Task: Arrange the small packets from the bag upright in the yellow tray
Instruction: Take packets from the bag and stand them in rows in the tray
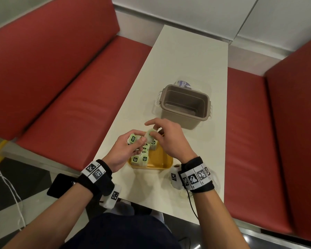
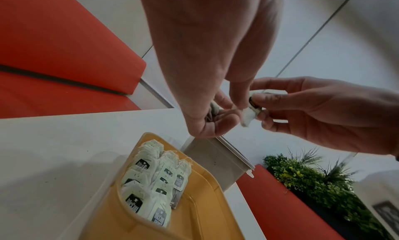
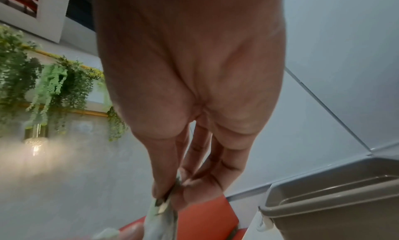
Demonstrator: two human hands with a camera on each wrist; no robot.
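Holding both hands just above the yellow tray [image 1: 166, 163], which sits at the table's near edge. My left hand [image 1: 123, 153] curls round a small bunch of packets [image 1: 132, 138], keeping them ready as the supply. My right hand [image 1: 169, 139] pinches one packet [image 1: 150, 134] between thumb and fingertips, labelled end up so it can go in upright. The standing packets [image 2: 151, 180] fill the tray's left side in rows, leaning on each other for support; the right side is bare, so that's where I reckon this one belongs. The grey tub [image 1: 185, 105] waits further along the table, well apart. The bag I cannot make out.
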